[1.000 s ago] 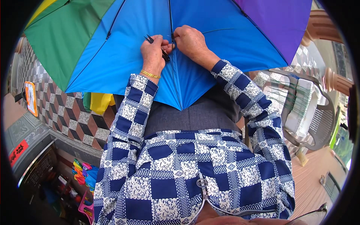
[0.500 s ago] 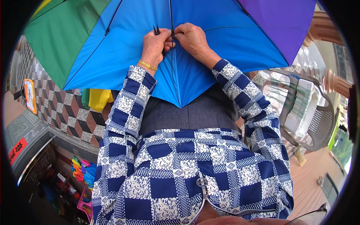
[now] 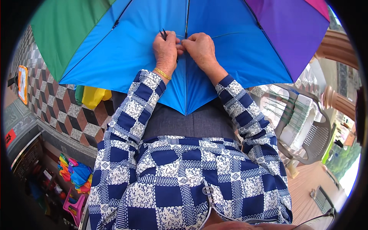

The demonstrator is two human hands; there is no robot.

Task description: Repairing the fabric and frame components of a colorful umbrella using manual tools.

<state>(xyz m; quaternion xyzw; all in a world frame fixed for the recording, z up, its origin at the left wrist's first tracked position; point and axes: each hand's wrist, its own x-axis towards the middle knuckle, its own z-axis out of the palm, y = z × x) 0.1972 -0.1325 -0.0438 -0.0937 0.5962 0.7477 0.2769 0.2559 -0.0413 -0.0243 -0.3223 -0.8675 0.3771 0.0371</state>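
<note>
An open umbrella [image 3: 134, 53] with green, blue, purple and pink panels lies over my lap, its inside and thin black ribs facing me. My left hand [image 3: 165, 50] is closed round small black snips; the two pointed tips of the snips [image 3: 163, 34] stick up past its fingers. Close beside it, my right hand [image 3: 200, 48] pinches at the middle rib [image 3: 186, 19], thumb and forefinger pressed together. What sits between those fingertips is too small to make out. A thin pale line crosses the blue cloth on both sides of the hands.
To the right stands a grey plastic chair [image 3: 317, 142] with a white block [image 3: 297, 124] bearing green strands. Yellow cloth [image 3: 93, 96] hangs below the umbrella's left edge. Bright folded cloth [image 3: 78, 174] and a pink stool [image 3: 74, 205] are at lower left. The floor is patterned tile [image 3: 73, 113].
The whole view has shifted a little. My hands stay at the middle rib, the right one still pinching, while the left has turned so its back shows more, snips still held.
</note>
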